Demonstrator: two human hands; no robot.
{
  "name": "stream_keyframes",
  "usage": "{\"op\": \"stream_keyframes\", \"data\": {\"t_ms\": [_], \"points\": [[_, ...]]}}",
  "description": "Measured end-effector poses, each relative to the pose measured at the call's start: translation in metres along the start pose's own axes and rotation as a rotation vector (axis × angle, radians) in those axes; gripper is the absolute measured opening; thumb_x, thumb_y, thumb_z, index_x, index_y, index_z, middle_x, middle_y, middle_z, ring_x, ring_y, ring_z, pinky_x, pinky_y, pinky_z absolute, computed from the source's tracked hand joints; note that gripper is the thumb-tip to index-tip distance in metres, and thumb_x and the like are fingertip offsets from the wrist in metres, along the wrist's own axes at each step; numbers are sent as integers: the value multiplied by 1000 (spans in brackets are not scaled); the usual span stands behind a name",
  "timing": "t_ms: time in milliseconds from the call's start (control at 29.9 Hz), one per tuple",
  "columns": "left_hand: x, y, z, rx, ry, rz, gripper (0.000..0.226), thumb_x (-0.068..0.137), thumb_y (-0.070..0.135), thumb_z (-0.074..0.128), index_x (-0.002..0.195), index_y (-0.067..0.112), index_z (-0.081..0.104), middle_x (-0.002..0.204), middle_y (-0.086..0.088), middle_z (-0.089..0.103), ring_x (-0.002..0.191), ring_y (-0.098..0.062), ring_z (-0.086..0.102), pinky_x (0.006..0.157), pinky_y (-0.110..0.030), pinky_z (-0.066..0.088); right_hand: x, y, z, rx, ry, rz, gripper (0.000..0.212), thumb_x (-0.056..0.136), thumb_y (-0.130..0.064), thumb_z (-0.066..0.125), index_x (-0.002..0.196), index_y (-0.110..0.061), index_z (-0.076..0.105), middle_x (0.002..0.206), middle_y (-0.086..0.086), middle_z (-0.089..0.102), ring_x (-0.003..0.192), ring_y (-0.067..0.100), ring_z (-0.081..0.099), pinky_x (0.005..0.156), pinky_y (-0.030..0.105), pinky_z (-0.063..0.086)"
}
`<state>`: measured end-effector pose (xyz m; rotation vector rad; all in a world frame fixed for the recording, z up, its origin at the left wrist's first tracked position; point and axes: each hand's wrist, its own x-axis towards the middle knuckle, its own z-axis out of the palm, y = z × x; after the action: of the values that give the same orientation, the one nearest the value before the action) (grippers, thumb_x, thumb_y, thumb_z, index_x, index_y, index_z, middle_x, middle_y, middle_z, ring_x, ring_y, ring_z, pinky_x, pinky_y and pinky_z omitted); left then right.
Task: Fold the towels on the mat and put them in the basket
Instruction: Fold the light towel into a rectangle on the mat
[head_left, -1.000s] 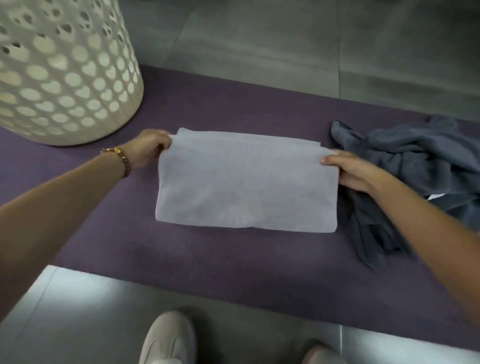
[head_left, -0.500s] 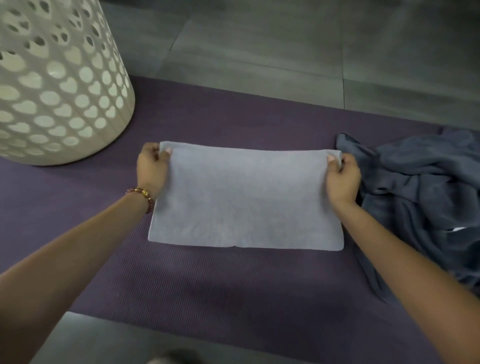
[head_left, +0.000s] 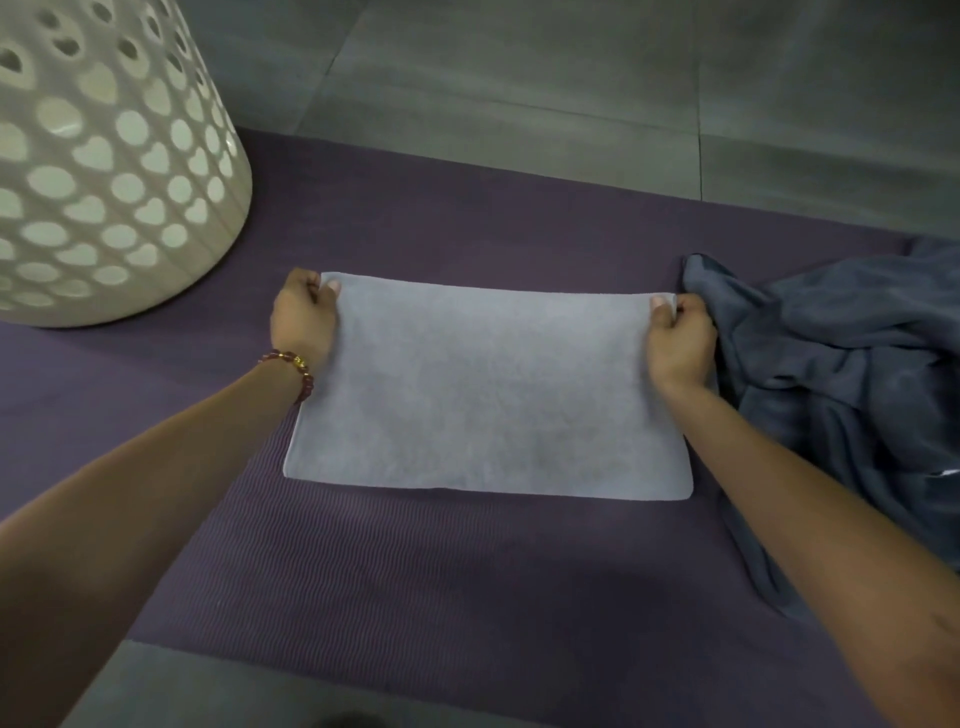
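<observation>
One purple ribbed mat (head_left: 467, 571) spans the frame. Upper left we see a white perforated basket (head_left: 104, 182); right, a crumpled dark-grey towel (head_left: 841, 364); centre, a folded pale-grey towel (head_left: 493, 395), its far corners pinched by left hand (head_left: 306, 322) and right hand (head_left: 680, 338).

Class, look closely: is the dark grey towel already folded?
No, the dark grey towel lies crumpled on the mat, right of the light towel.

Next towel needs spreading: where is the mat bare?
Bare mat lies between the light towel's near edge and the floor tiles, and beyond its far edge. A smaller patch lies between the basket and the left hand. The right is crowded: the dark towel heap abuts the right hand.
</observation>
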<state>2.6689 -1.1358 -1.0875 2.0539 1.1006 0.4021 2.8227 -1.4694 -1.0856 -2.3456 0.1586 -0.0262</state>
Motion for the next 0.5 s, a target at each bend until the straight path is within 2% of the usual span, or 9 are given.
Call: {"op": "stream_keyframes", "data": {"t_ms": [134, 301, 368, 402, 435, 468, 502], "points": [[0, 2, 3, 20, 12, -6, 14, 97, 27, 47, 94, 14, 42, 90, -6, 50, 82, -22, 44, 70, -27, 30, 3, 0, 3, -25, 6, -2, 31, 100, -34, 42, 99, -5, 52, 101, 17, 64, 90, 31, 60, 68, 26, 35], [2, 6, -1, 118, -26, 16, 13, 96, 26, 48, 95, 14, 42, 89, -7, 50, 81, -23, 46, 69, -29, 32, 8, 2, 2, -28, -32, 22, 32, 98, -33, 45, 100, -4, 57, 97, 13, 64, 83, 26, 59, 67, 25, 37], [-1, 11, -3, 209, -7, 14, 17, 94, 27, 51, 101, 13, 45, 98, -8, 53, 88, -27, 51, 73, -31, 36, 9, -2, 0, -51, -69, 5, 29, 96, -32, 49, 104, -4, 56, 97, 12, 64, 88, 30, 62, 65, 26, 37], [-2, 14, -2, 312, 32, 22, 26, 92, 29, 53, 109, 10, 47, 110, -12, 53, 98, -30, 52, 80, -35, 39, 7, -7, -2, -111, -65, -23, 31, 94, -31, 51, 109, -5, 54, 104, 14, 63, 94, 33, 61, 66, 27, 39], [-5, 17, -1, 431, 74, 57, 38, 91, 30, 53, 119, 6, 46, 126, -16, 48, 112, -34, 48, 89, -40, 37, 3, -12, -2, -214, -42, -76, 37, 93, -32, 53, 118, -5, 49, 116, 16, 58, 102, 35, 58, 70, 31, 41], [-9, 20, 1, 518, 99, 151, 48, 91, 32, 52, 127, 4, 43, 137, -19, 40, 123, -36, 41, 97, -44, 32, -3, -15, -1, -337, -16, -157, 47, 92, -33, 54, 128, -5, 43, 129, 19, 48, 114, 36, 52, 81, 37, 43], [-15, 25, 5, 555, 79, 308, 52, 92, 34, 49, 134, 5, 41, 145, -19, 34, 131, -36, 34, 102, -46, 27, -13, -20, 2, -448, -8, -266, 57, 92, -35, 53, 137, -5, 36, 140, 20, 38, 128, 37, 40, 98, 43, 37]]}}
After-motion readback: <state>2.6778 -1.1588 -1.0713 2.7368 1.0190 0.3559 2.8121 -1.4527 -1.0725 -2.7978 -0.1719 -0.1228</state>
